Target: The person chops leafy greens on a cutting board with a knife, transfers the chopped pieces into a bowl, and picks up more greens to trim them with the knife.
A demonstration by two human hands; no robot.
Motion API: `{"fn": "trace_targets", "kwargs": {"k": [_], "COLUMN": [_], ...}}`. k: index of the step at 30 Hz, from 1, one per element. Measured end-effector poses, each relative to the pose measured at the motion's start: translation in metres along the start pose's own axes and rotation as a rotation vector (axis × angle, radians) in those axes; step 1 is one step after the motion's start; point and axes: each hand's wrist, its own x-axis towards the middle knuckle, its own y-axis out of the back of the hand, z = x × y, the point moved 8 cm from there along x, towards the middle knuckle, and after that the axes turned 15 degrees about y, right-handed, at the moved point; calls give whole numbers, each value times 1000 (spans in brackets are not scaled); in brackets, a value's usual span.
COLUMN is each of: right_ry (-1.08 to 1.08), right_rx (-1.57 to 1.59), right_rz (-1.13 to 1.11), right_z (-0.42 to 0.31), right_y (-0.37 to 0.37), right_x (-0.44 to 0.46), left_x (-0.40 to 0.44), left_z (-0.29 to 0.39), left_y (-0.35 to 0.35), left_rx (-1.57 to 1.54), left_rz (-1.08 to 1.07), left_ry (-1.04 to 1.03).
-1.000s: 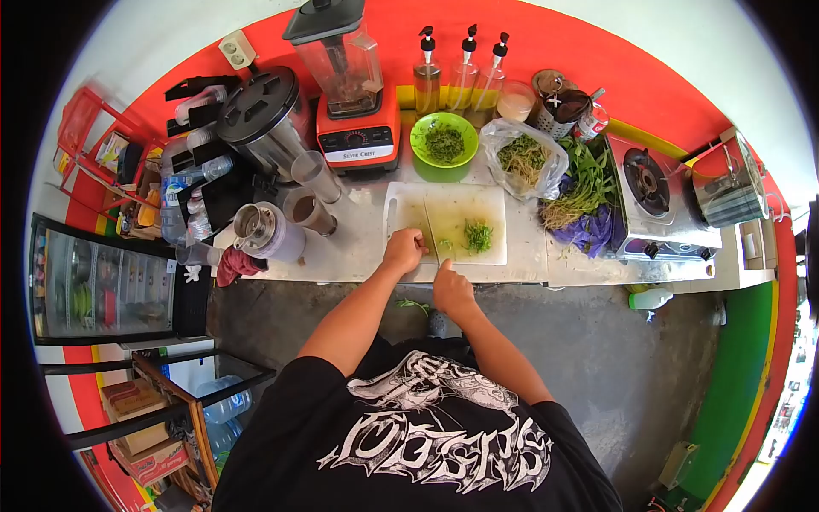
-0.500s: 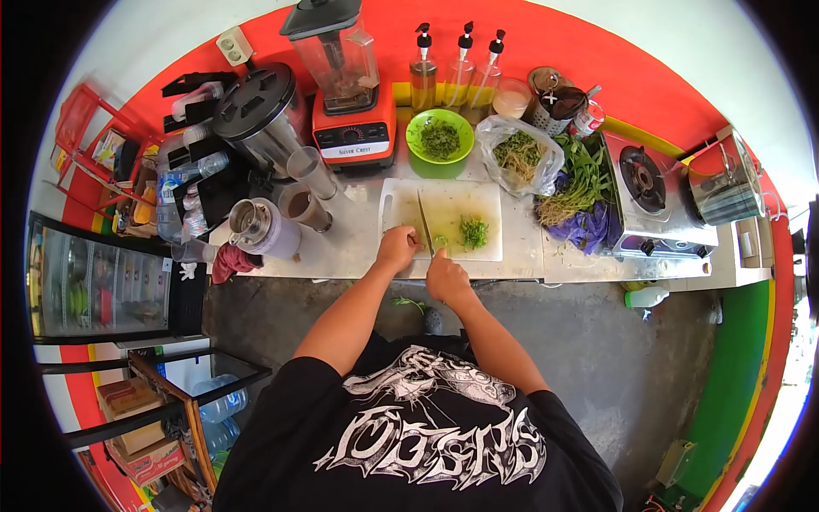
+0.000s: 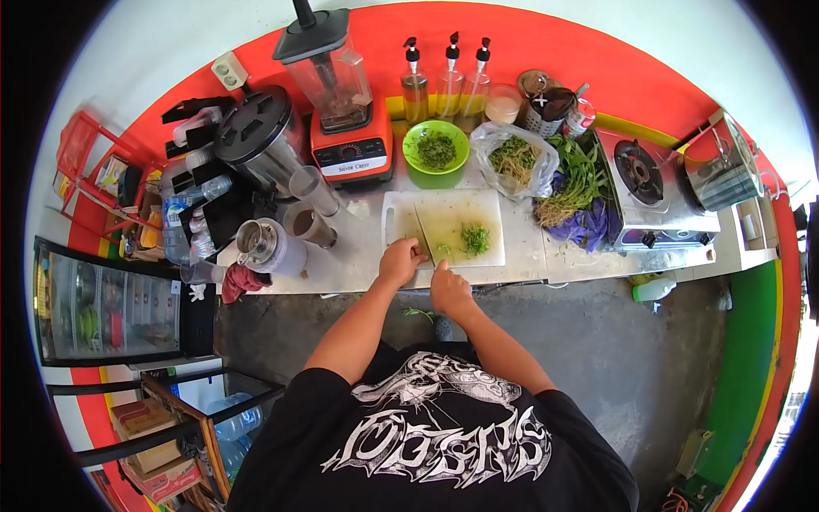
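Along the front edge of the metal counter (image 3: 526, 247), my right hand (image 3: 450, 288) grips the long thin-bladed knife (image 3: 424, 230); left hand (image 3: 400, 262) curled, hold unclear: keep knuckles tucked.

Knife (image 3: 424, 230) slanted slightly further left, view shifted

Room right of cutting board (image 3: 479, 205), bowl (image 3: 436, 177) behind

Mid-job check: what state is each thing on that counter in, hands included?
Right hand: closed on the knife
Left hand: fingers curled, grip unclear
Cutting board: flat
Chopped greens: heaped on the board
Green bowl: upright, holding darker greens
Plastic bag: open, stems inside
Blender: upright, lid on
Pump bottles: upright, pumps fitted
Left burner: uncovered, flame unclear
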Motion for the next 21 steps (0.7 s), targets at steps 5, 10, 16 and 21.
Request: {"fn": "trace_targets", "kwargs": {"k": [5,10,16,21], "right_ry": [14,4,40,18], "right_rx": [-4,-8,16,-65], "right_rz": [6,50,63,94], "right_z": [3,-2,-8,-7], "right_y": [5,2,11,-3], "right_x": [8,0,4,3], "left_x": [2,0,-2,-7], "left_z": [0,-1,0,1], "left_y": [-2,-4,-4,-1], "left_rx": [-12,50,73,42], "left_rz": [-32,-51,26,73], "left_ry": [-9,57,-20,-45]}}
